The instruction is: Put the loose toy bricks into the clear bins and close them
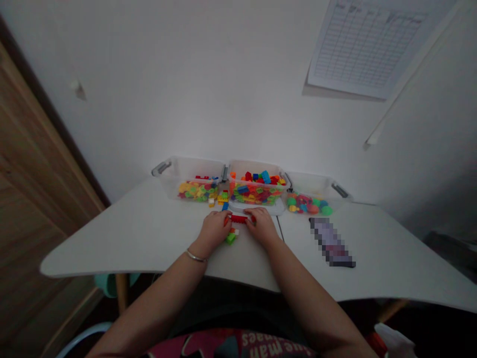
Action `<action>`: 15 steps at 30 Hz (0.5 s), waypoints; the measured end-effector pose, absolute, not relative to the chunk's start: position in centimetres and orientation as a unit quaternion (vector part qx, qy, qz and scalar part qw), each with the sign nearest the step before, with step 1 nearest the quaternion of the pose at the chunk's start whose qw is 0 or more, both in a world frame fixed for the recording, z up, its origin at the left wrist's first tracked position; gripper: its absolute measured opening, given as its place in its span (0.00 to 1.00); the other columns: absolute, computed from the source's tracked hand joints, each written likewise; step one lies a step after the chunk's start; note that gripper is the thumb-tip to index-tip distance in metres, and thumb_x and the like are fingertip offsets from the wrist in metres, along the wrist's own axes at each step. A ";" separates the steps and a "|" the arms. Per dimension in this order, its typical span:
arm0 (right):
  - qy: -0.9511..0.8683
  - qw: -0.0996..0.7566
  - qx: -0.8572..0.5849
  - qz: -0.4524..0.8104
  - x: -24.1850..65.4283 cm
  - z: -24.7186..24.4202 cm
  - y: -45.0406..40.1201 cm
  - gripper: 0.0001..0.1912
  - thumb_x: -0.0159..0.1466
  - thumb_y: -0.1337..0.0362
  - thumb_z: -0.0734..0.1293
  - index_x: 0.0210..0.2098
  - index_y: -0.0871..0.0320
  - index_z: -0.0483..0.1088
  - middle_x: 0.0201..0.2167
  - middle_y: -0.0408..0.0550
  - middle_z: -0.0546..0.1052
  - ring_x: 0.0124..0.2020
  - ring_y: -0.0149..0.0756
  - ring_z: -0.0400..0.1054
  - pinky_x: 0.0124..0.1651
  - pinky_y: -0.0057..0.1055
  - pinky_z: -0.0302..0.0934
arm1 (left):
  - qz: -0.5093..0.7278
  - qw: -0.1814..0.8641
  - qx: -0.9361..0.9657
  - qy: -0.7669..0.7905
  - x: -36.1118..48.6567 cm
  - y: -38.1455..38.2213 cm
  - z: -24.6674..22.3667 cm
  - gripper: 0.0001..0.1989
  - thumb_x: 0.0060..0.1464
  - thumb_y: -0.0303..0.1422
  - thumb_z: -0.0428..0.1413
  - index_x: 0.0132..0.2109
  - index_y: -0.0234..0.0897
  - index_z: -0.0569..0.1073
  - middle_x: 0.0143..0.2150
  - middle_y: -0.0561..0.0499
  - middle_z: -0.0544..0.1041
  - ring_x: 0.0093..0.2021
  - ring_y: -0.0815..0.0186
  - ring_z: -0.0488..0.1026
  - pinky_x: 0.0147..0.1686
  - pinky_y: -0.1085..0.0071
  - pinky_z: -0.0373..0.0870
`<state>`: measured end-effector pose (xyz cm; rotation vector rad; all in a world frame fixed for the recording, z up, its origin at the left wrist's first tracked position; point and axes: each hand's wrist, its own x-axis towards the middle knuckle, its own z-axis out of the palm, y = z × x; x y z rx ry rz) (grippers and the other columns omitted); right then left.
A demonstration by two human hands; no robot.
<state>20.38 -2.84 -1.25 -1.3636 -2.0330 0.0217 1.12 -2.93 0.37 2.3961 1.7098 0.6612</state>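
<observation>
Dim, soft light; wide-angle edges bend; slight overall blur.

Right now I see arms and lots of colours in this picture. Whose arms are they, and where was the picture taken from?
There is no machine here. Those are a person's own arms, and a camera on their head took the picture, looking forward and down, so you see what they see.

The left hand and the right hand both touch a row of red bricks, one at each end, and seem to hold it. A little green brick lies nearer the person.

On the white table stand three see-through boxes of colourful toy bricks: the left box, the middle box and the right box.
</observation>
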 end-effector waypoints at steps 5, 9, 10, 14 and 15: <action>-0.784 0.327 -0.527 0.001 20.5 -1.4 -2.9 0.13 0.60 0.70 0.68 0.45 0.59 0.76 0.41 0.52 0.79 0.48 0.43 0.67 0.55 0.40 0.61 | 0.221 0.074 0.803 0.548 1.3 -3.2 0.6 0.16 0.59 0.29 0.51 0.53 0.35 0.74 0.46 0.44 0.80 0.49 0.58 0.74 0.52 0.65 0.69; -0.786 0.313 -0.533 -0.007 20.3 -1.3 -3.1 0.14 0.59 0.70 0.68 0.45 0.58 0.76 0.42 0.53 0.79 0.49 0.45 0.67 0.56 0.40 0.61 | 0.214 0.070 0.808 0.544 1.3 -3.2 0.7 0.16 0.58 0.30 0.51 0.52 0.35 0.75 0.45 0.44 0.80 0.49 0.57 0.74 0.51 0.65 0.69; -0.786 0.309 -0.536 -0.011 20.3 -1.3 -3.2 0.15 0.58 0.70 0.68 0.45 0.59 0.76 0.42 0.53 0.79 0.50 0.45 0.67 0.56 0.41 0.61 | 0.216 0.070 0.809 0.543 1.3 -3.2 0.6 0.16 0.58 0.30 0.51 0.52 0.35 0.75 0.45 0.44 0.80 0.48 0.57 0.74 0.51 0.65 0.69; -0.790 0.294 -0.537 -0.019 20.2 -1.2 -3.2 0.17 0.58 0.73 0.67 0.46 0.59 0.76 0.42 0.55 0.79 0.50 0.47 0.66 0.57 0.43 0.61 | 0.223 0.076 0.809 0.538 1.3 -3.1 0.5 0.17 0.57 0.29 0.51 0.53 0.35 0.74 0.47 0.43 0.79 0.49 0.57 0.74 0.52 0.64 0.69; -0.790 0.294 -0.537 -0.017 20.2 -1.2 -3.1 0.17 0.58 0.73 0.67 0.46 0.58 0.76 0.42 0.55 0.79 0.50 0.47 0.66 0.56 0.43 0.61 | 0.224 0.078 0.809 0.537 1.3 -3.1 0.5 0.17 0.58 0.29 0.51 0.53 0.35 0.74 0.47 0.43 0.79 0.50 0.57 0.74 0.53 0.64 0.69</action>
